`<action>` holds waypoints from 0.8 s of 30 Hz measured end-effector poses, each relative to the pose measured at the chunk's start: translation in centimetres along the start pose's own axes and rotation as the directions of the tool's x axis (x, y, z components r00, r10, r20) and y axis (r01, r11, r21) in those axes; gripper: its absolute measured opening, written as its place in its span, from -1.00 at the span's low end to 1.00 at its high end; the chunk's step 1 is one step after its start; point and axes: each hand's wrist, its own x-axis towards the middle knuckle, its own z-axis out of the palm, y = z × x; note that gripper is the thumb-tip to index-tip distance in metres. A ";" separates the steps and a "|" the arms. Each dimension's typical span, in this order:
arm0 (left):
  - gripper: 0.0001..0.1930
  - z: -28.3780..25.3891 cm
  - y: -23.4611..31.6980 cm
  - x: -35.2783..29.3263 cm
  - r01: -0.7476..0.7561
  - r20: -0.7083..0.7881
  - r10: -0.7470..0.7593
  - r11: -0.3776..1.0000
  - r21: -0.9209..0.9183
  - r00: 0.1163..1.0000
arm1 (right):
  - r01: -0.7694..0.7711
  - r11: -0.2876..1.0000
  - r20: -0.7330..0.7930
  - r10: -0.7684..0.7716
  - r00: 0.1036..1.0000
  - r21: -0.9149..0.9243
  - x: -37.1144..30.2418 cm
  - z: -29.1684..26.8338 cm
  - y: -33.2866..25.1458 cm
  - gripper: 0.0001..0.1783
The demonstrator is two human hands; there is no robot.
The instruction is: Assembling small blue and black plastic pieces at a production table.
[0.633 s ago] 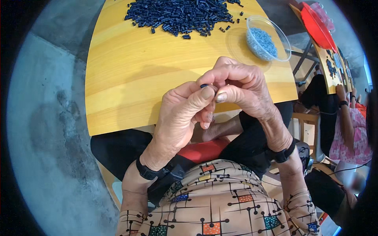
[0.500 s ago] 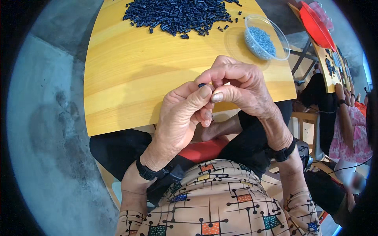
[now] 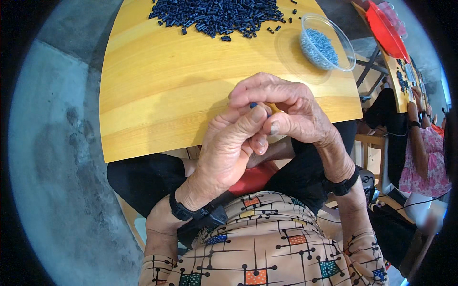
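Both hands meet in front of the table's near edge. My left hand (image 3: 222, 150) pinches a small dark plastic piece (image 3: 254, 105) between thumb and fingers, and only a bit of it shows. My right hand (image 3: 300, 107) curls over from the right, its thumb tip against the left fingertips. Whether the right fingers hold something tiny is hidden. Beyond them on the yellow wooden table (image 3: 157, 95) lies a big pile of small dark plastic pieces (image 3: 219, 16). Right of the pile stands a clear round bowl (image 3: 344, 47) of small silvery metal parts (image 3: 319, 47).
A few loose dark pieces (image 3: 274, 29) lie between pile and bowl. At the far right, a co-worker's hands (image 3: 414, 102) are at another table with a red basin (image 3: 389, 33) and dark pieces (image 3: 402, 76). A wooden stool (image 3: 372, 140) stands between.
My hands have shifted slightly right. The right fingers have lifted and stretched over the left fingertips, and the right thumb has slid a little right and down.
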 end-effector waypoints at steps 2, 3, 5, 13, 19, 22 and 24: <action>-0.81 0.6 -0.1 -0.4 0.032 -0.034 -0.034 0.999 -0.035 0.999 | -0.010 0.989 0.016 0.008 1.000 0.146 -0.2 0.0 -0.3 -0.63; -0.81 0.7 -0.1 -0.6 0.059 -0.071 -0.064 0.996 -0.068 0.995 | -0.030 0.983 -0.020 0.034 0.999 0.180 -0.3 0.3 -0.7 -0.68; -0.81 0.6 -0.6 -1.1 0.046 -0.056 -0.051 0.996 -0.080 0.997 | -0.136 0.964 -0.014 0.142 0.990 0.227 -0.9 0.8 -1.8 -0.69; -0.79 1.8 -0.6 -1.6 0.038 -0.030 -0.038 0.999 -0.028 0.999 | -0.148 0.972 -0.053 0.161 0.986 0.184 -1.1 1.4 -3.2 -0.67; -0.78 2.4 -0.9 -1.7 0.004 -0.048 -0.009 0.996 -0.093 0.999 | -0.043 0.974 -0.128 0.073 0.989 0.223 -1.0 2.2 -3.0 -0.69; -0.76 2.7 -1.1 -1.6 -0.011 -0.100 0.006 0.999 -0.053 0.995 | -0.009 0.970 -0.153 0.047 0.987 0.243 -1.2 2.5 -2.4 -0.72; -0.77 2.6 -1.6 -1.2 -0.011 -0.086 0.004 0.997 -0.082 0.996 | -0.026 0.957 -0.179 0.080 0.981 0.289 -1.6 2.5 -2.0 -0.74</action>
